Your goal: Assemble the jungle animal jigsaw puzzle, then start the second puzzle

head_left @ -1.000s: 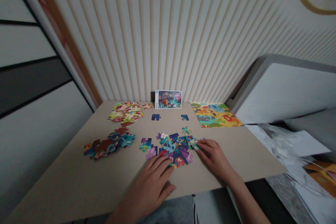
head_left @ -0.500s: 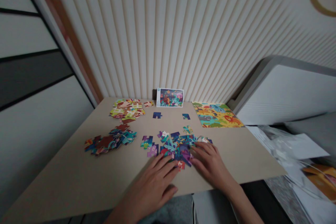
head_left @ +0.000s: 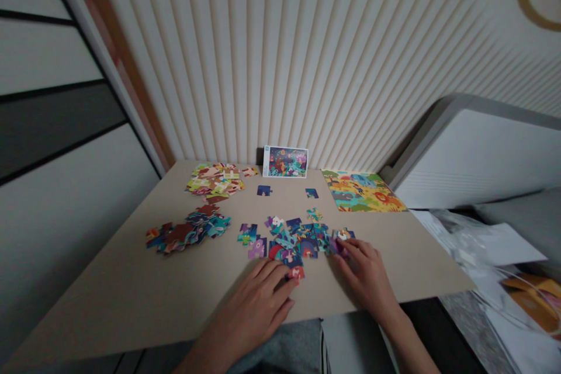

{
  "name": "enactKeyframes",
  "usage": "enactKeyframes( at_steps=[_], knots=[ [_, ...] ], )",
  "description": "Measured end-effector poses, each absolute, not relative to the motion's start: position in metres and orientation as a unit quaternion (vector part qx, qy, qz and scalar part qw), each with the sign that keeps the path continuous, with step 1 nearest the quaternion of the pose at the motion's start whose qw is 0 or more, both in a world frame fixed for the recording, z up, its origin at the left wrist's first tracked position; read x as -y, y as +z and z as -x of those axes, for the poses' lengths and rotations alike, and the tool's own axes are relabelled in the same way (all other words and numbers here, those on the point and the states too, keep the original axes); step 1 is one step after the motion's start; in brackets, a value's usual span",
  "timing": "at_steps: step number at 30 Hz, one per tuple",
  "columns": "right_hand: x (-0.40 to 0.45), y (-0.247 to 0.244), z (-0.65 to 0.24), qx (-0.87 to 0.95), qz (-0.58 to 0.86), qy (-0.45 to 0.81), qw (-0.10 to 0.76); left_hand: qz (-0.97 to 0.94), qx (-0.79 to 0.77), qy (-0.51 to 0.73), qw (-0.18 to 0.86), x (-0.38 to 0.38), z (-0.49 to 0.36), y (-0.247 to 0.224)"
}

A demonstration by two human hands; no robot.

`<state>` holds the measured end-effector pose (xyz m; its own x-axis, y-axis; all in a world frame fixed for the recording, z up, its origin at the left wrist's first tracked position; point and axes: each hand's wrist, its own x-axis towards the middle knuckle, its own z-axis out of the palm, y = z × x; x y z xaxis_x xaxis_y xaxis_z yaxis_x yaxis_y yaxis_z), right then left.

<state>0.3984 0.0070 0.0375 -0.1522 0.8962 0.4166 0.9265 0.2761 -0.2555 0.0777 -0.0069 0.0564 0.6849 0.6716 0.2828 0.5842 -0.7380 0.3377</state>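
Note:
Several dark blue, teal and purple puzzle pieces [head_left: 287, 239] lie loosely spread at the middle of the table. My left hand [head_left: 263, 292] rests at their near edge, fingers apart, its fingertips beside a red piece [head_left: 297, 273]. To the right, my right hand [head_left: 366, 272] has its thumb and fingers on a purple piece [head_left: 337, 246], gripping it low over the table. A piece with an orange and white figure [head_left: 344, 234] lies just beyond those fingers. Two blue pieces, one on the left [head_left: 264, 190] and one on the right [head_left: 311, 193], lie apart farther back.
A picture card [head_left: 286, 162] stands against the pleated wall. At the left of the table [head_left: 131, 298] are a dark pile of pieces [head_left: 188, 231] and a lighter pile [head_left: 214, 180]. A yellow animal puzzle [head_left: 366, 191] lies at the back right.
My right hand has moved right with the purple piece, away from the middle pieces. An arched blue piece now shows uncovered there. My left hand has shifted slightly down, and the view has moved a little.

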Motion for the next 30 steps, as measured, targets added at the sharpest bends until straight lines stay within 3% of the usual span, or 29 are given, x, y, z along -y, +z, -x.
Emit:
enactKeyframes(
  at_steps=[8, 14, 20, 30],
  knots=[
    [-0.033, 0.031, -0.428, 0.737, 0.632, -0.088, 0.222, -0.9, -0.379, 0.187, 0.105, 0.01, -0.077, 0.058],
    [-0.015, 0.039, -0.385, 0.805, 0.543, -0.048, 0.234, -0.909, -0.358, 0.184, 0.11, 0.006, -0.079, 0.061],
    [0.001, 0.053, -0.339, 0.888, 0.437, 0.009, 0.142, -0.915, -0.347, 0.187, 0.092, 0.006, -0.078, 0.057],
    [-0.006, 0.04, -0.377, 0.871, 0.471, -0.059, 0.13, -0.9, -0.382, 0.192, 0.09, 0.008, -0.078, 0.057]
  ],
)
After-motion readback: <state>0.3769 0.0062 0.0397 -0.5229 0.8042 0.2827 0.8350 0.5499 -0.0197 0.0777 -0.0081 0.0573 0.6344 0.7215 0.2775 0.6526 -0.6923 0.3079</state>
